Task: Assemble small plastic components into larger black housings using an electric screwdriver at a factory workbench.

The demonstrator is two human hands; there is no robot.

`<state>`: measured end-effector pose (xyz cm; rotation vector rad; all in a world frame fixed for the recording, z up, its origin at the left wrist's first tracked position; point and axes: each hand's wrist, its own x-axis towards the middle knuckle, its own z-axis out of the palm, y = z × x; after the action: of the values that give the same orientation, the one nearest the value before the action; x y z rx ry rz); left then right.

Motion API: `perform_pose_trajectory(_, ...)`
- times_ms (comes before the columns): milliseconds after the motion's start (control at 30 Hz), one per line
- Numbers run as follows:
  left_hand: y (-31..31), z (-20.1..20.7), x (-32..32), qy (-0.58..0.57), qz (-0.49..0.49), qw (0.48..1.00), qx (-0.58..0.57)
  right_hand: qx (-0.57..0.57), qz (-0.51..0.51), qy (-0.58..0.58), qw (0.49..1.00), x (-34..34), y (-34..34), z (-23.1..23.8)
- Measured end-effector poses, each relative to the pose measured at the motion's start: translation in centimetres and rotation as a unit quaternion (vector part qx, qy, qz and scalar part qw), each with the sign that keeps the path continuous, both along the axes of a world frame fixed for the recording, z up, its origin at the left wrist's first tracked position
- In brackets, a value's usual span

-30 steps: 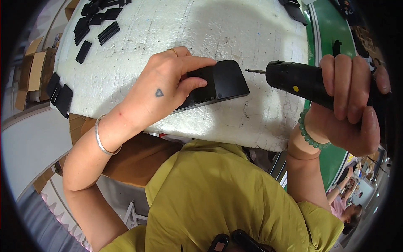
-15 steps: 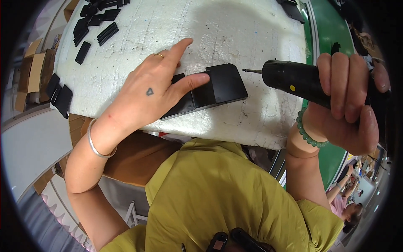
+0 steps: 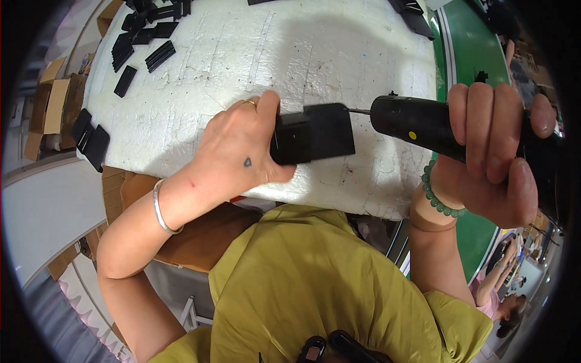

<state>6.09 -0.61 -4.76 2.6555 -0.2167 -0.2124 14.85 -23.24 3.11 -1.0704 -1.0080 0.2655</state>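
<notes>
My left hand [image 3: 242, 142] is closed round the left end of a black rectangular plastic part [image 3: 321, 134], thumb along the near edge and fingers along the far one. The hand covers that end. A black electric screwdriver [image 3: 417, 121] with a yellow dot lies in the grip of my right hand [image 3: 493, 151], its body pointing left. The thin bit reaches the part's far right corner; whether it touches or sits in a hole I cannot tell.
The pale padded table top [image 3: 242, 66] lies under my hands. Several small black parts [image 3: 142, 30] are heaped at the far left, with flat black pieces [image 3: 92, 139] at the left edge. More black pieces [image 3: 414, 18] lie far right. A green surface [image 3: 469, 54] borders the table.
My left hand has gone from resting across the black part to gripping its left end. The screwdriver has shifted slightly left, and its bit now meets the part's edge.
</notes>
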Motion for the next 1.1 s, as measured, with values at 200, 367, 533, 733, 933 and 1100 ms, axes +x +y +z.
perform_pose_trajectory(200, 1.1, -1.4, 1.1, 0.008, -0.007, 0.985, -0.173, 0.005, 0.004, -0.012, 1.0, -0.5, 0.2, 0.3)
perform_pose_trajectory(367, 1.1, -0.6, 1.4, 0.085, 0.072, 0.965, -0.237, 0.083, -0.078, 0.044, 0.992, -2.1, 1.4, -0.7)
perform_pose_trajectory(533, 1.6, -1.4, 1.1, 0.072, 0.093, 0.957, -0.266, 0.047, -0.023, 0.044, 0.998, -1.8, 1.9, -0.5)
perform_pose_trajectory(733, 0.7, -0.9, 1.2, 0.053, 0.077, 0.97, -0.226, -0.003, 0.029, 0.045, 0.999, -1.9, 2.4, 0.3)
perform_pose_trajectory(933, 0.5, -2.8, 0.9, -0.102, 0.033, 0.968, -0.225, -0.048, -0.003, 0.02, 0.999, -2.9, 4.4, 0.1)
perform_pose_trajectory(1100, 0.6, -2.8, 1.3, -0.001, 0.051, 0.977, -0.205, -0.079, -0.038, 0.015, 0.996, -3.4, 5.7, -0.2)
